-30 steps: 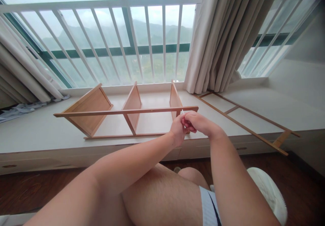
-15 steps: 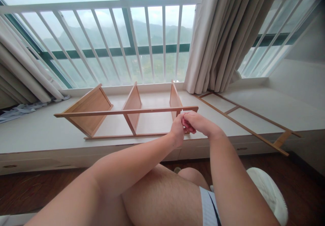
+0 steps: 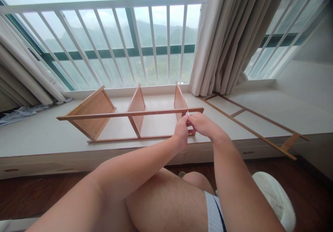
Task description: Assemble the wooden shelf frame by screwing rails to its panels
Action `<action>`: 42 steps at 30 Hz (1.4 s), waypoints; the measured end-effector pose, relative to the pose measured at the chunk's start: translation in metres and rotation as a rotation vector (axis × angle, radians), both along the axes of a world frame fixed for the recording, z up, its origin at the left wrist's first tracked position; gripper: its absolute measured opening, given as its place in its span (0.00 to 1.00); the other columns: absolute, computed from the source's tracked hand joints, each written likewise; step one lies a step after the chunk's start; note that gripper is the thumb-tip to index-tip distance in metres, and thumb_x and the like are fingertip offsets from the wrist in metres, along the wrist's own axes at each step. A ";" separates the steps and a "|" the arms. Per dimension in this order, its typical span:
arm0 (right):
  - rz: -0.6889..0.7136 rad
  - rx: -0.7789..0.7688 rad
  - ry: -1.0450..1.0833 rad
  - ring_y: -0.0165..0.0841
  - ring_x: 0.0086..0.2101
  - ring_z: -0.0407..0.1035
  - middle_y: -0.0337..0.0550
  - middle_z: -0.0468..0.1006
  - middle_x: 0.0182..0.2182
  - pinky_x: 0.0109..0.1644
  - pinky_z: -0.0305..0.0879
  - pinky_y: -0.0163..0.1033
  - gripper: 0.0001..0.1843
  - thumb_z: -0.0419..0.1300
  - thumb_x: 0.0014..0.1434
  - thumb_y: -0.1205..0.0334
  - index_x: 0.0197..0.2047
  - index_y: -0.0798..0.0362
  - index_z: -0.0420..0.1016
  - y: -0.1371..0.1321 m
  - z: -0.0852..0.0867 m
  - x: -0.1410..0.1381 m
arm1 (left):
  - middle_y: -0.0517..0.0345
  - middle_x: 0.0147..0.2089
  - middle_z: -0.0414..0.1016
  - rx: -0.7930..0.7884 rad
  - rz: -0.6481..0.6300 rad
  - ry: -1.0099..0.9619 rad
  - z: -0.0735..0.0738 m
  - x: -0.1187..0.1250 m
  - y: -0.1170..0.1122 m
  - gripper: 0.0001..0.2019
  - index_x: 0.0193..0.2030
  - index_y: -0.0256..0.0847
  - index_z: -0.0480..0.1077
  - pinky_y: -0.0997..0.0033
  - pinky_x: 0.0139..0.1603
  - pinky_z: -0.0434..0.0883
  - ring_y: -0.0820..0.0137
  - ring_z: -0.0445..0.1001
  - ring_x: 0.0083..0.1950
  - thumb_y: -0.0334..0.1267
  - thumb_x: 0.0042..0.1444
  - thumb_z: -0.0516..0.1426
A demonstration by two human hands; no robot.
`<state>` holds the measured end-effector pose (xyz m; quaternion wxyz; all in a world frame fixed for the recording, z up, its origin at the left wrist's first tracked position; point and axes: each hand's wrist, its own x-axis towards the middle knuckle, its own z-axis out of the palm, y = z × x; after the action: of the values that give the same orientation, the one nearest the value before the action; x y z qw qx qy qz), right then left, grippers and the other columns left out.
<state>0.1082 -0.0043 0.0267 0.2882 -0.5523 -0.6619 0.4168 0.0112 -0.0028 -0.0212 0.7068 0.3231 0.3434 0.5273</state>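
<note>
A wooden shelf frame (image 3: 145, 113) lies on its side on the white window ledge, three boards standing between its long rails. My left hand (image 3: 181, 132) is closed in a pinch at the right end of the front rail. Against its fingertips, my right hand (image 3: 202, 123) is closed too, with the fingers curled. A thin, bright metal rod (image 3: 188, 113) pokes up between the fingertips of both hands, next to the rail. Its lower part is hidden by the fingers, so its exact kind cannot be made out.
A second, ladder-like wooden frame (image 3: 238, 113) rests on the ledge (image 3: 273, 107) to the right, one end jutting over the edge. Curtains (image 3: 229, 34) hang before a railing (image 3: 104, 5) and window. A white rounded object (image 3: 275, 200) stands on the dark floor at lower right.
My right hand's fingers have shifted slightly around the rod, and more of the rod shows. The shelf frame has moved a touch to the right. Otherwise things stay the same.
</note>
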 end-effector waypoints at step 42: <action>-0.037 -0.153 0.361 0.24 0.17 0.48 0.32 0.51 0.18 0.16 0.43 0.31 0.12 0.52 0.55 0.60 0.23 0.51 0.54 0.000 -0.002 0.001 | 0.56 0.26 0.68 0.071 -0.038 0.029 0.011 0.002 0.000 0.14 0.35 0.36 0.70 0.68 0.24 0.69 0.70 0.68 0.24 0.47 0.55 0.55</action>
<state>0.1092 -0.0042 0.0246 0.3672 -0.5011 -0.5555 0.5528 0.0131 -0.0030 -0.0105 0.6997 0.3621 0.3287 0.5208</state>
